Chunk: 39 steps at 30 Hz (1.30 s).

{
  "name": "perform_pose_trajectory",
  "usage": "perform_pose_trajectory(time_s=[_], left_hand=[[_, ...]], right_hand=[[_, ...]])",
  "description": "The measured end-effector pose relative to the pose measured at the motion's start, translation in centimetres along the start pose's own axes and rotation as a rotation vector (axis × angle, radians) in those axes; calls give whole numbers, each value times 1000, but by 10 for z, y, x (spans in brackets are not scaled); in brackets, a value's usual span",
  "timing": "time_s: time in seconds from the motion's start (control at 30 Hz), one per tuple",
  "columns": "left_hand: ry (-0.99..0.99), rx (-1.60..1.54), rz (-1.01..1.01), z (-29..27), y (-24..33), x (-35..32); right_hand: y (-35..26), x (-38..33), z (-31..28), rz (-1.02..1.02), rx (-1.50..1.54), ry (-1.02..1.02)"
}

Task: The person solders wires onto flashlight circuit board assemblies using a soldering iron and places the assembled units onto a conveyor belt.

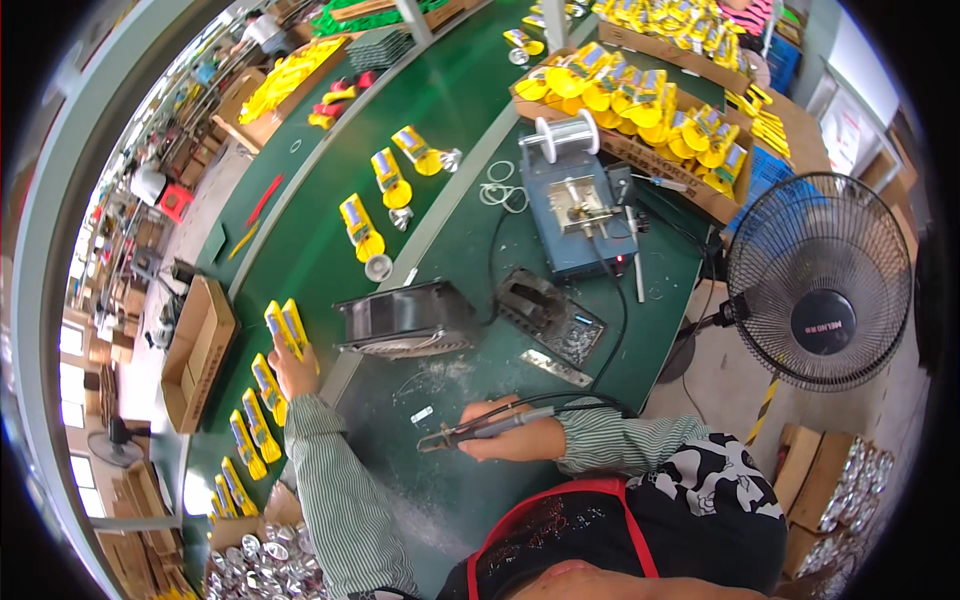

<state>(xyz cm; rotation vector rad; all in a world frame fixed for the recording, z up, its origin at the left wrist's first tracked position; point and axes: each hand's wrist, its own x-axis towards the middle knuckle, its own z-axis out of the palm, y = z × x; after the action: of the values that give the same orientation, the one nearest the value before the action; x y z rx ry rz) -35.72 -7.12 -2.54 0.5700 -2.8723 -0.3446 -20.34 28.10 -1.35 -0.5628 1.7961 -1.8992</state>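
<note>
A soldering iron (480, 428) is gripped in the closed right hand (510, 437), tip pointed toward the left hand, cable trailing back over the wrist. A pair of yellow units (286, 328) is held in the left hand (292, 368), fingers closed around their lower ends, over the green belt (300, 250). Between and just beyond the hands, a small black fan (405, 320) is laid on the green table (450, 500). Beyond the right hand a black iron stand (545, 310) and a blue solder feeder (575, 205) with wire spool are seen. More yellow units (255, 420) are lined beside the left forearm. A standing fan (818, 282) is placed well off to the right. The left palm is hidden by the units; the iron tip is too small to make out.
</note>
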Motion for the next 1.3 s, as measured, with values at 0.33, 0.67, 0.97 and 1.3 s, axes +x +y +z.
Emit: perform_pose_trajectory(time_s=[0.33,0.67,0.97,1.3], left_hand=[[39,-136,450,-55,77,37],[-120,-266,1143,-66,427,-15],[-133,-366,1112,20,579,-51],[-264,-110,1203,9,534,-75]], right_hand=[[1,-5,-9,-71,111,-39],[12,-8,-14,-300,-55,15],[25,-9,-22,-610,-82,108],[16,-1,-24,-485,65,126]])
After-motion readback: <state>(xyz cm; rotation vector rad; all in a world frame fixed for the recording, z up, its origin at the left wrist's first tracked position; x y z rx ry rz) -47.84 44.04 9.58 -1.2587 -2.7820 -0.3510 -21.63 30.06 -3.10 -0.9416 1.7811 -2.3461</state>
